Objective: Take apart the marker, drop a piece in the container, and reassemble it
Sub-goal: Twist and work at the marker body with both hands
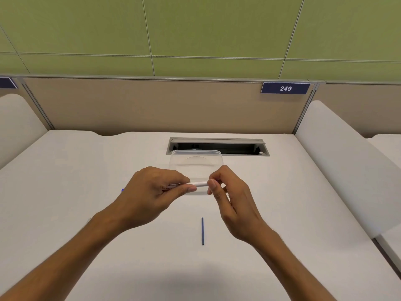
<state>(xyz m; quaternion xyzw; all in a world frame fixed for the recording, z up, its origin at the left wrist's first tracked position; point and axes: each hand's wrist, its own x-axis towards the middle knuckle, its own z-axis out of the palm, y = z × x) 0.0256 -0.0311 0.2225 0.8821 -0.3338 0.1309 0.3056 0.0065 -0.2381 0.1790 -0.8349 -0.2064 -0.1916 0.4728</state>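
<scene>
My left hand (152,190) grips marker (198,184) | my right hand (225,192) pinches its right end | blue ink stick (202,231) lies on worktop (86,170), near me

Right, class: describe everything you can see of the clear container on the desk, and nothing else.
The container is a shallow, rectangular tub with rounded corners, seemingly of clear, slightly cloudy plastic. A faint circular mark shows through it. It sits on the white desk, in front of the grey cable slot. Nothing can be seen inside it. Its near edge is partly hidden behind the left hand, the right hand and the white marker barrel they hold; whether they touch it cannot be told.
</scene>
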